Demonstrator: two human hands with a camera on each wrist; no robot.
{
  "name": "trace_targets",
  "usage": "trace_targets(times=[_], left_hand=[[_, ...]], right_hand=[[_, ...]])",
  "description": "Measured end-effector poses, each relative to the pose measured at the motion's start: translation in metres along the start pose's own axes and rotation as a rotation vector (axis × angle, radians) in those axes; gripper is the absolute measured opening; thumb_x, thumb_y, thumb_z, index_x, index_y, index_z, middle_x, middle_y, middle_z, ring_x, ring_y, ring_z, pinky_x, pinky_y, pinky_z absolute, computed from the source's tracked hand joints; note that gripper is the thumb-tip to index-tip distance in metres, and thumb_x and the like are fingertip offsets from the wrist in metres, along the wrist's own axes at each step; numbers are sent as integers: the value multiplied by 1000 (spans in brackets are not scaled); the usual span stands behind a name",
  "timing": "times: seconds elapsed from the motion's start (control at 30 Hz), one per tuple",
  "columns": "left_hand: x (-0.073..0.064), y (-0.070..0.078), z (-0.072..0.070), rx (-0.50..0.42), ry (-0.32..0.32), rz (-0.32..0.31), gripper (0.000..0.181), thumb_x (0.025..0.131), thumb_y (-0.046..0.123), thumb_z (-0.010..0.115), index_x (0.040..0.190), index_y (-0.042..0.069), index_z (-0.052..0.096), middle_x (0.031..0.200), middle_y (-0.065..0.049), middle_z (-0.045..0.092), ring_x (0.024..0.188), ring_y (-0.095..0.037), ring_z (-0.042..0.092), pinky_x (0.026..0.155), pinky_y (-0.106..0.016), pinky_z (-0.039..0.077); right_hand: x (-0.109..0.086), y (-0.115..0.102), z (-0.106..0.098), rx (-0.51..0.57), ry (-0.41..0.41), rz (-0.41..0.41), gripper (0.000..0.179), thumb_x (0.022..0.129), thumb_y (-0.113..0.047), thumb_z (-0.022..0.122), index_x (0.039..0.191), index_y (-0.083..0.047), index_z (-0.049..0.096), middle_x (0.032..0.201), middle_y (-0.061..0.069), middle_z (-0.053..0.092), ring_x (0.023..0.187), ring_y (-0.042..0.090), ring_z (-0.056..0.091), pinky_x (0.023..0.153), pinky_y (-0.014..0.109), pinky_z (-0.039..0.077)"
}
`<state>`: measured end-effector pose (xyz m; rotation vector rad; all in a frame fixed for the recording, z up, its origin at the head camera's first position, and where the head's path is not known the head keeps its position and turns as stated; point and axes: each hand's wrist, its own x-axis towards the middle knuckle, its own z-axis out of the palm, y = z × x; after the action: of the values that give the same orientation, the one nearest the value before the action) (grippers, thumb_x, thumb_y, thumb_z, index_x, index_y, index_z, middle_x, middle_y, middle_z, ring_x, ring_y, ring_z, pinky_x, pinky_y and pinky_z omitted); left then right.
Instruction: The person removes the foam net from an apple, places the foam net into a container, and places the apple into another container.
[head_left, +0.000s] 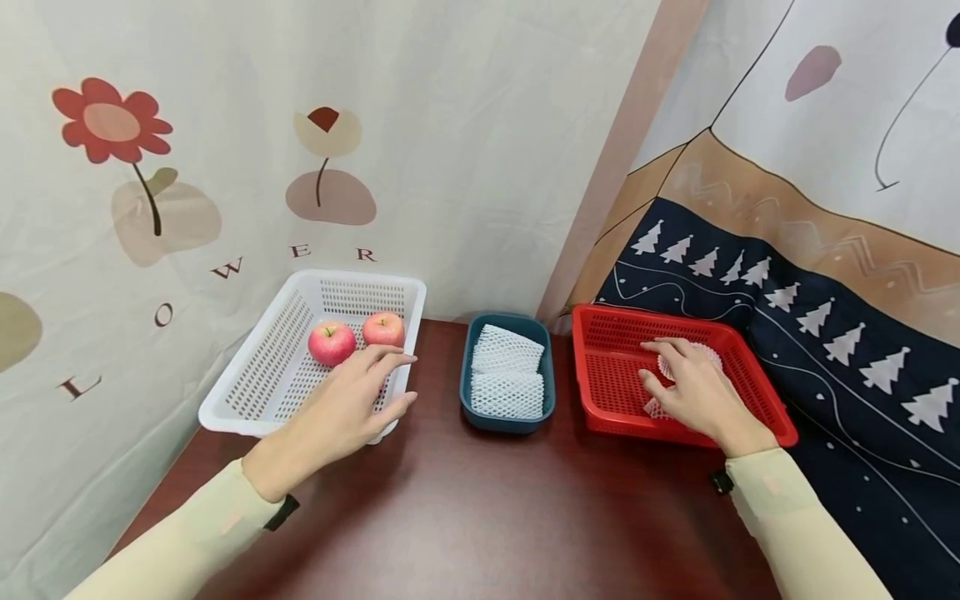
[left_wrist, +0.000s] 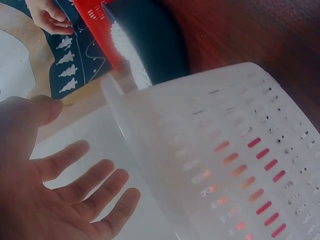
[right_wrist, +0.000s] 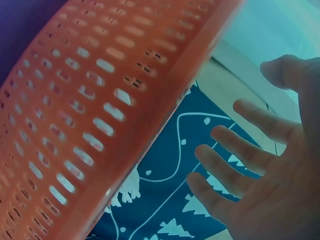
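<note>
My left hand (head_left: 337, 408) hovers over the right front of the white basket (head_left: 258, 367), fingers spread and holding nothing. Two red apples (head_left: 332, 343) lie inside that basket, just beyond the fingers. Over the red basket (head_left: 600, 383), my right hand (head_left: 693, 387) hangs with its fingers loosely extended. Pinkish foam netting (head_left: 710, 355) shows beneath it, partly covered by the hand; whether it wraps anything cannot be told. In the left wrist view the left palm (left_wrist: 65, 195) is bare beside the basket wall. The right wrist view shows the right palm (right_wrist: 255, 175) bare too.
Between the two baskets stands a dark teal container (head_left: 510, 424) with white foam net sleeves (head_left: 507, 395) inside. All three stand at the back of a dark red-brown table (head_left: 480, 508). Printed curtains (head_left: 465, 167) hang right behind and beside them.
</note>
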<state>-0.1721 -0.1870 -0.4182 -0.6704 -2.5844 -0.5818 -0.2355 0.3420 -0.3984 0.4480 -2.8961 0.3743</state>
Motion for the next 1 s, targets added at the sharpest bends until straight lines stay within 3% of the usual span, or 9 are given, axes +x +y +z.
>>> trace_targets(times=[0.17, 0.37, 0.73, 1.0], left_hand=[[0, 6, 3, 1, 34, 50, 51, 99, 28, 93, 144, 9, 77, 141, -13, 75, 121, -37, 75, 112, -58, 62], [-3, 12, 4, 4, 33, 71, 50, 98, 29, 93, 142, 10, 78, 141, -13, 76, 124, -35, 73, 115, -57, 56], [-6, 28, 3, -1, 32, 110, 51, 101, 35, 91, 146, 16, 77, 146, -11, 75, 135, -28, 74, 113, -57, 58], [-1, 36, 5, 2, 25, 138, 51, 101, 35, 91, 146, 18, 75, 147, -11, 75, 135, -28, 75, 108, -55, 65]], right_hand=[[3, 3, -5, 23, -62, 29, 58, 110, -27, 76, 163, -8, 62, 168, 31, 56, 155, 58, 50, 130, 88, 34], [9, 7, -9, 7, -141, 52, 60, 112, -31, 75, 165, -9, 61, 169, 33, 52, 151, 61, 51, 117, 89, 49], [25, 15, -18, -33, -244, 60, 63, 111, -35, 77, 166, -8, 61, 169, 35, 50, 151, 62, 53, 116, 89, 48], [28, 27, -23, -71, -276, 25, 58, 108, -32, 80, 157, -5, 68, 159, 36, 59, 141, 59, 61, 115, 86, 53]])
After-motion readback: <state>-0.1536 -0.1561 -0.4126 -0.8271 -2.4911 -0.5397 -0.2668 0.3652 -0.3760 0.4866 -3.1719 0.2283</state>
